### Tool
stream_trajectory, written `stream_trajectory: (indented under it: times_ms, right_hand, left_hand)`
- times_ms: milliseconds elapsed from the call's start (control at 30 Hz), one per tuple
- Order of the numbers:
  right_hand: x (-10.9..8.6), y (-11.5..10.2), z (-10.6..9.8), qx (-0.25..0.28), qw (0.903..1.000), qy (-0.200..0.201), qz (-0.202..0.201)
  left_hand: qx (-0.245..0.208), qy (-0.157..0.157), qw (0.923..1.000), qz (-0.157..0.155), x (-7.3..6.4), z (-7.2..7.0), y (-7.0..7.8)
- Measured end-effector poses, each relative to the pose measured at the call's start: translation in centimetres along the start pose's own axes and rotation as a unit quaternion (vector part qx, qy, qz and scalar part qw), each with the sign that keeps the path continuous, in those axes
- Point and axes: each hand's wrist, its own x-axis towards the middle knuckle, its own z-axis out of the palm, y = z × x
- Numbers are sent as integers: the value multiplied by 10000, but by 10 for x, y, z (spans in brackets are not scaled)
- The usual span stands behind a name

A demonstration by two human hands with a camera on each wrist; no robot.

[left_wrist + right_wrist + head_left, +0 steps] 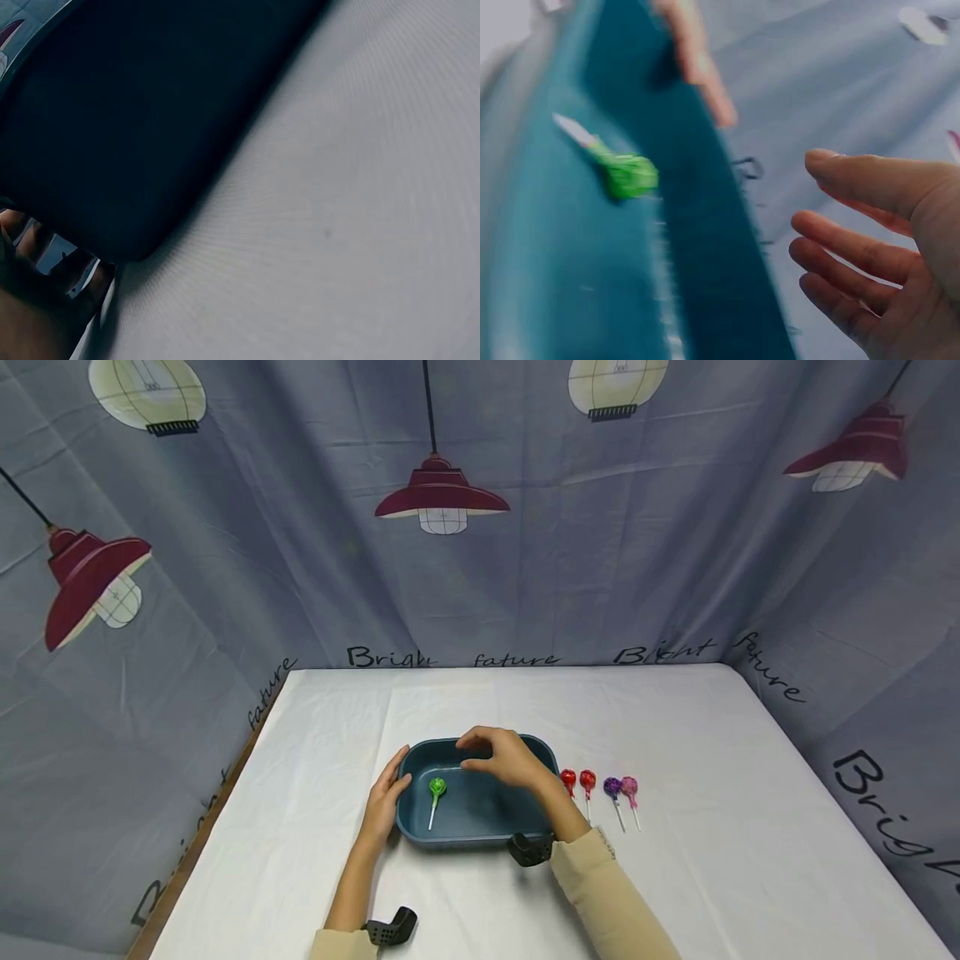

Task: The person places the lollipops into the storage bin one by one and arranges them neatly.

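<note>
The tray (480,842), dark blue-green with rounded corners, sits on the white-covered desk (720,860) in the lower middle of the frame. The left hand (386,793) holds the tray at its left end, with the thumb over the rim and the fingers along the outside. In the left wrist view the tray's dark wall fills the upper left, and a few shadowed fingers show at lower left.

The right hand (506,760) hovers above the right half of the tray, near its far side. Its thumb and fingers are spread apart and gently bent, with nothing between them, as the right wrist view also shows.

The green lollipop (437,787) lies inside the tray, left of its middle, its stick pointing toward the bottom of the frame. On the desk to the right of the tray lie two red lollipops (587,779), then a purple lollipop (612,787) and a pink lollipop (629,786) close together. The leftmost red one is just beside the tray, its stick partly hidden by the right forearm.

Both sleeves (611,893) are beige. A grey-blue curtain (637,568), printed with lamps and black lettering, fills the upper frame.
</note>
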Motion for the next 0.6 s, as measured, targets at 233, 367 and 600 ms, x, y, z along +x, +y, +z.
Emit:
stream_trajectory:
  times_ms: [233, 367, 600]
  right_hand:
    - [-19, -4, -46, 124, 9949, 1000, 88]
    - [-38, 1, -73, -22, 9863, 1616, 326]
    - [-81, 67, -103, -34, 9612, 2734, 362]
  left_hand:
    - [123, 37, 9999, 20, -1, -1, -1]
    - [192, 55, 9998, 9, -1, -2, -2]
    - [194, 37, 9998, 69, -1, -3, -4]
